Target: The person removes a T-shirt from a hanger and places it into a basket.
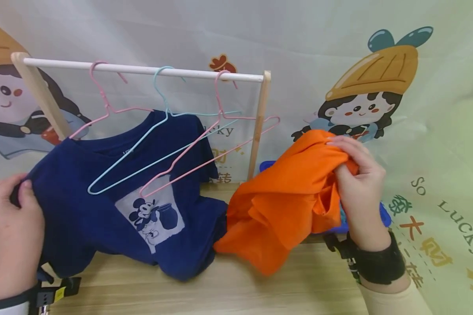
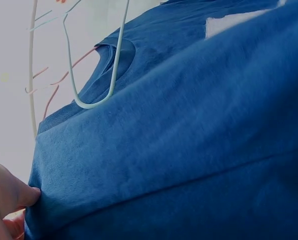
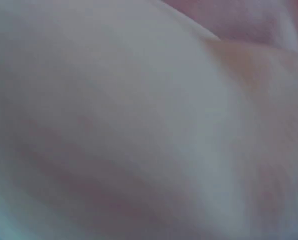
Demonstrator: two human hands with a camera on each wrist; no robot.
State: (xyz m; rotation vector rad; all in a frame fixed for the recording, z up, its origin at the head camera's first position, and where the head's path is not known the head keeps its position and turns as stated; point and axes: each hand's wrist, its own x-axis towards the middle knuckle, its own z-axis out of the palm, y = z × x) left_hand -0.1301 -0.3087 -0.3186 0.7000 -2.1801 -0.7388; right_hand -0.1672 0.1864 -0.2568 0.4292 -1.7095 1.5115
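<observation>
A navy T-shirt (image 1: 82, 210) with a cartoon mouse print hangs on the left pink hanger (image 1: 107, 105). My left hand (image 1: 13, 229) pinches its sleeve edge between thumb and fingers, drawing the cloth out to the left. In the left wrist view the thumb (image 2: 26, 196) presses on the blue fabric. My right hand (image 1: 360, 186) grips a bunched orange cloth garment (image 1: 284, 197), held up to the right of the shirt and overlapping its lower corner in the head view. Blurred skin fills most of the right wrist view.
A small rack with a white rail (image 1: 142, 68) and wooden posts carries the hangers. An empty light-blue hanger (image 1: 167, 103) and another pink hanger (image 1: 220, 109) hang in front of the shirt. Behind the orange garment stands a blue basket (image 1: 384, 216) on the wooden table (image 1: 299, 284).
</observation>
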